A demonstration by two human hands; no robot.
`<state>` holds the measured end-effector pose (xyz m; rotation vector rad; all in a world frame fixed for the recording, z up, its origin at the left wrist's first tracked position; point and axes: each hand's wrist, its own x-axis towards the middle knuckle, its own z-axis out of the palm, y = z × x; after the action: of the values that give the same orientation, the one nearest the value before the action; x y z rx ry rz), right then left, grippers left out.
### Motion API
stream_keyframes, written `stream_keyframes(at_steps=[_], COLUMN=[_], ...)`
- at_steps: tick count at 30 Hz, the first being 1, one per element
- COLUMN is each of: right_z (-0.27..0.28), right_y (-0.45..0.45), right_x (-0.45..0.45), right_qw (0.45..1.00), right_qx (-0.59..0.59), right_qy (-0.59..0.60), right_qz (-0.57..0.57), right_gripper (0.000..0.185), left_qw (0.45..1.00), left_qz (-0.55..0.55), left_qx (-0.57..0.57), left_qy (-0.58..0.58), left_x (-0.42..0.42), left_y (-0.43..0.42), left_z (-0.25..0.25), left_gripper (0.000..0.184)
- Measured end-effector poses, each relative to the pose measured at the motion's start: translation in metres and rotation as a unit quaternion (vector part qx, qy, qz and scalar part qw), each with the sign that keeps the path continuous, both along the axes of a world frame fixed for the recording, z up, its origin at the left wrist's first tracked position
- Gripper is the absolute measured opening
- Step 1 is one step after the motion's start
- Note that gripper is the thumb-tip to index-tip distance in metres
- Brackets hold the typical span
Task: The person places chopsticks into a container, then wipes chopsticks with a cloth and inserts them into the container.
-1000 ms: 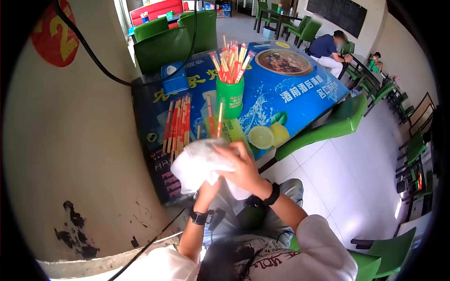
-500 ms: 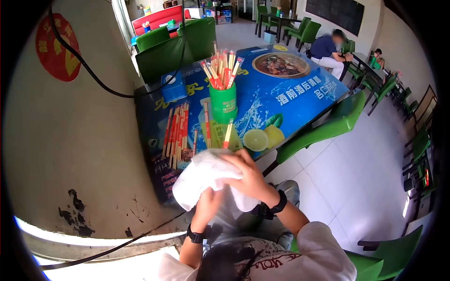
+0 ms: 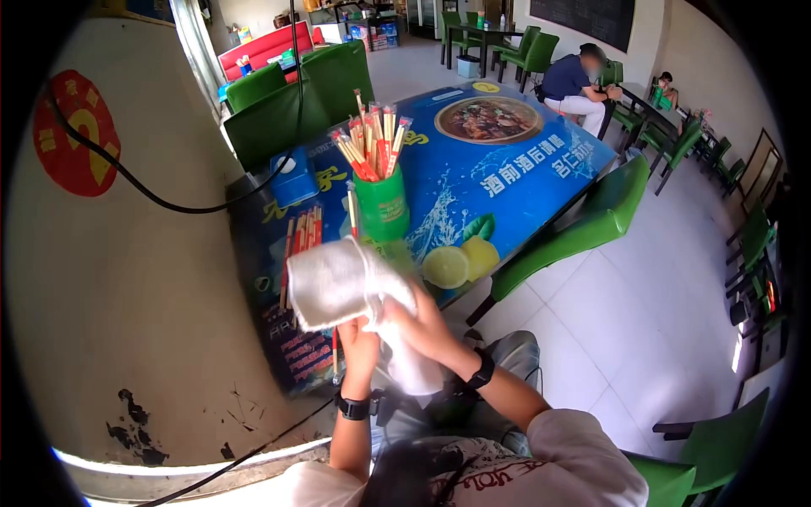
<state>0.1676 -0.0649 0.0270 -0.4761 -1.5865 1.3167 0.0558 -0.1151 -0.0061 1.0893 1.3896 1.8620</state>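
Note:
A white cloth [image 3: 329, 283] is bunched up in front of me, its top folded over and a loose end hanging toward my lap. My left hand [image 3: 361, 345] is closed on it from below, and my right hand [image 3: 421, 325] grips its right side. Whether anything is wrapped inside the cloth cannot be seen. Just beyond it stands a green chopstick holder [image 3: 382, 207] filled with wrapped chopsticks [image 3: 372, 142]. More red-wrapped chopsticks [image 3: 306, 228] lie on the table to the left, partly covered by the cloth. A red-and-tan stick shows beside my left wrist.
The blue printed table [image 3: 456, 186] carries a blue box [image 3: 293, 177] near the wall. A green chair [image 3: 583, 224] stands at its right edge. A black cable [image 3: 186, 207] hangs across the left. Further back, a person in dark blue [image 3: 568, 80] sits at another table.
My hands have turned the cloth, so its folded top now points up and left over the loose chopsticks. The head view has shifted slightly.

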Motion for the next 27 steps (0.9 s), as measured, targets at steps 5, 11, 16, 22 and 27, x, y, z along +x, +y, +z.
stream_keyframes(at_steps=[5,11,16,22,27], right_z=[-0.005,-0.009,-0.036,-0.004,0.009], right_y=[0.012,0.068,0.067,0.062,0.068], right_x=[-0.006,-0.045,-0.050,-0.041,-0.046], right_qw=[0.998,0.951,0.954,0.903,0.961], right_qx=[0.013,0.182,0.186,0.308,0.208], right_qy=[-0.057,-0.157,-0.221,-0.248,-0.169], right_qz=[0.001,-0.195,-0.081,-0.167,0.060], right_gripper=[0.039,0.035,0.030,0.038,0.033], left_qw=[0.993,0.992,0.994,0.997,0.995], left_qz=[-0.045,0.049,0.065,0.036,0.032], left_qx=[-0.110,0.011,-0.011,-0.007,0.032], left_qy=[0.017,-0.120,-0.083,-0.067,-0.090], left_x=[-0.025,-0.025,-0.023,-0.023,-0.018], left_y=[-0.002,0.001,0.001,-0.005,-0.011], left_z=[-0.022,-0.012,-0.006,0.004,0.003], left_gripper=[0.029,0.042,0.044,0.049,0.051])
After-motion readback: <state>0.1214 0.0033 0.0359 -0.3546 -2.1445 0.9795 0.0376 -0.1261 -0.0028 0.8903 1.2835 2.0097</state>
